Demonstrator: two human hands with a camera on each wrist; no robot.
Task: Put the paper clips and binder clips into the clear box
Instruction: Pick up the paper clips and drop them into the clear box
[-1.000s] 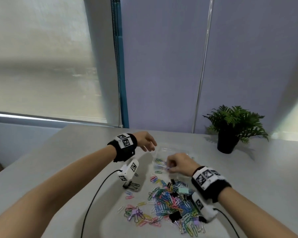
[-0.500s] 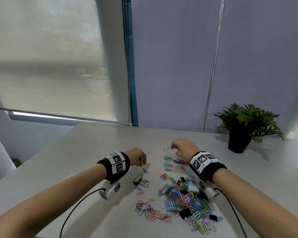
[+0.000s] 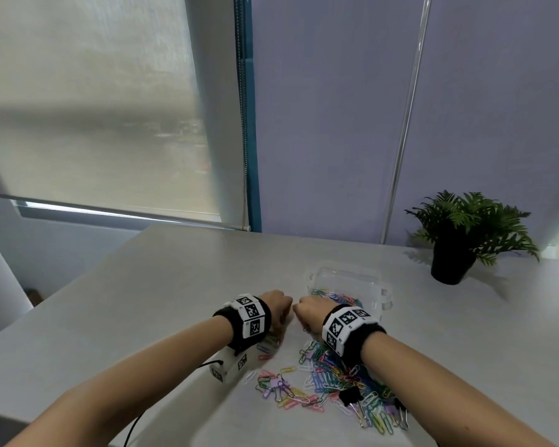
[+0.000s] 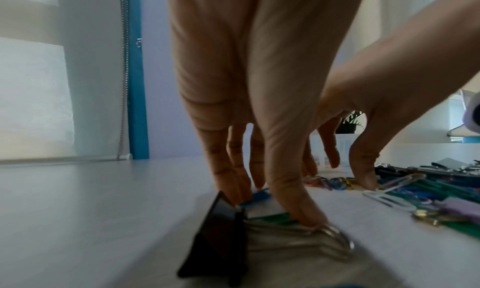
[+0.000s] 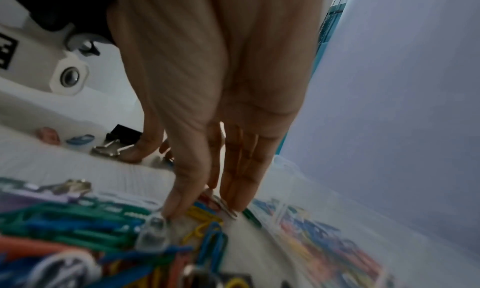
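Observation:
The clear box (image 3: pixel 346 279) stands open on the table and holds several coloured paper clips. A pile of paper clips (image 3: pixel 329 379) and binder clips lies in front of it. My left hand (image 4: pixel 272 208) is down on the table left of the pile. Its thumb and fingers pinch a black binder clip (image 4: pixel 218 237) by its wire handles, together with a few paper clips. My right hand (image 5: pixel 207 206) reaches down at the pile's far edge, beside the box (image 5: pixel 324 220), and pinches some red and yellow paper clips (image 5: pixel 205 210). In the head view the two hands (image 3: pixel 276 304) (image 3: pixel 307 312) sit nearly touching.
A potted plant (image 3: pixel 459 240) stands at the back right of the grey table (image 3: pixel 175 285). A black cable (image 3: pixel 136 424) runs from my left wrist toward the near edge. Another black binder clip (image 3: pixel 349 396) lies in the pile. The table's left edge drops off near the window.
My right hand has come back from over the box down to the pile's far edge. My left hand has moved right and lowered onto the black binder clip.

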